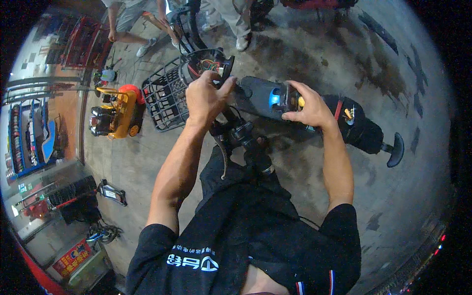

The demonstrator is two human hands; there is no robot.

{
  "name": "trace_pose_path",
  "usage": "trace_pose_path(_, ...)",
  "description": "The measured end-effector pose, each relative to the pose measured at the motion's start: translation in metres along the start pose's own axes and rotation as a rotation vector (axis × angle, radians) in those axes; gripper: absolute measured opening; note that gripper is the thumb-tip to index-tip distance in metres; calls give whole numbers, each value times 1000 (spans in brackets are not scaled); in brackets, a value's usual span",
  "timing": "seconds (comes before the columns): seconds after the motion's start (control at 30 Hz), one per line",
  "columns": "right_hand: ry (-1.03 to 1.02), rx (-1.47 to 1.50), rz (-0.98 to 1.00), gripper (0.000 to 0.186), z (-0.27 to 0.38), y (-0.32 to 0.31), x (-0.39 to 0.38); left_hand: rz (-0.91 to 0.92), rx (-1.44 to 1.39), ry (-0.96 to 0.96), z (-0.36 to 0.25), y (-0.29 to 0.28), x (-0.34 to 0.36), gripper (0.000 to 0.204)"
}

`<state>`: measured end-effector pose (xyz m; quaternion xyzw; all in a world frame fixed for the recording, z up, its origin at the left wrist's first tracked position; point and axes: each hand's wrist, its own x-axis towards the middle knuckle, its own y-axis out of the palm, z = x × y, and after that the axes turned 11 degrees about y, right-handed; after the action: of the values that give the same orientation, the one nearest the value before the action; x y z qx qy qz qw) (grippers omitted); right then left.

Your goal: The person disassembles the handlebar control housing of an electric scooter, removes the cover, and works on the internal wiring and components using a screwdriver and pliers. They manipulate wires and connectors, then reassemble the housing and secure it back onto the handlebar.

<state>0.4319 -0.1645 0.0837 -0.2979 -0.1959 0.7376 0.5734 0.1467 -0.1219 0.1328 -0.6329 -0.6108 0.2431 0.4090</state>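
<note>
Black housing (pixel 186 73), coloured wires (pixel 210 65) inside; basket (pixel 163 98) beside.

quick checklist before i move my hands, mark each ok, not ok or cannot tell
1. Left hand steady at the housing: looks ok, thumb and fingers at its near side.
2. Wires covered: not ok, they show in the open housing.
3. Wire connections sound: cannot tell, too small.
4. Right hand gripping the dark object: ok, thumb and fingers on opposite sides.
5. Yellow machine apart from both hands: ok, beyond the basket to the left.
</note>
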Motion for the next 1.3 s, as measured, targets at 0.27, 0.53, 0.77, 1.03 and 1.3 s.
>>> trace_pose_path(0.27, 134, 130, -69, 91, -47, 48, -17, -184, -587, -77, 40, -34, -32, 27)
trace_pose_path(0.53, 381, 562, -66, 88, -159, 167, -34, -223, -1038, -1181, 151, 4, -208, 22)
trace_pose_path(0.77, 532, 1258, 288, 48, -265, 266, 26, -109, -1140, -1336, 136, 176, -287, 12)
trace_pose_path(1.03, 611, 1469, 292, 30, -352, 376, 103, 37, -1134, -1176, 97, 314, -238, 17)
trace_pose_path(1.3, 829, 1552, 122, 29, -380, 451, 154, -133, -1059, -1276, 118, 334, -267, 11)
